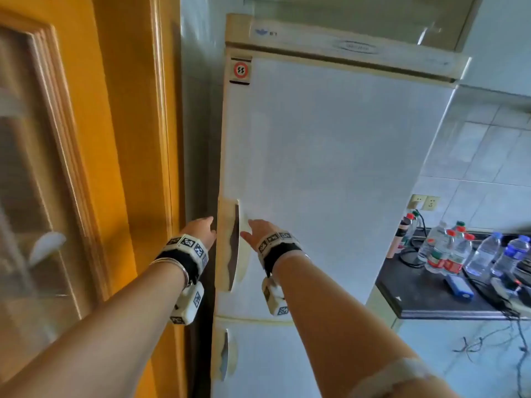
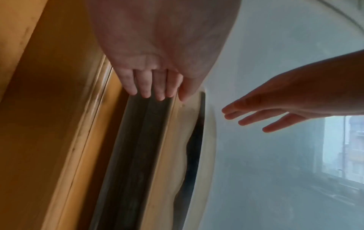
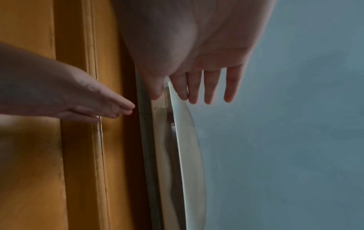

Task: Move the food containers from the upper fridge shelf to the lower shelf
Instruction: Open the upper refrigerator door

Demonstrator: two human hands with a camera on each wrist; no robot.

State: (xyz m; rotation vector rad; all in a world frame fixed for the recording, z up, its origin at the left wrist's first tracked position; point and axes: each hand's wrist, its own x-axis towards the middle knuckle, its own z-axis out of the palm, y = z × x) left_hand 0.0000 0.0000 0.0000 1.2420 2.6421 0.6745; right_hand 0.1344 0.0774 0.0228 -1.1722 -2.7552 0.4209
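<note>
A tall white fridge (image 1: 330, 168) stands shut between an orange wooden door (image 1: 109, 139) and a dark counter (image 1: 431, 300); the food containers and shelves are hidden behind its closed upper door. The curved handle (image 1: 232, 245) runs down that door's left edge. The left hand (image 1: 201, 228) reaches just left of the handle, fingers (image 2: 145, 84) straight and together, holding nothing. The right hand (image 1: 261, 231) hovers just right of the handle, fingers (image 3: 210, 87) straight and slightly spread, holding nothing. Clear water bottles (image 1: 459, 251) stand on the counter.
</note>
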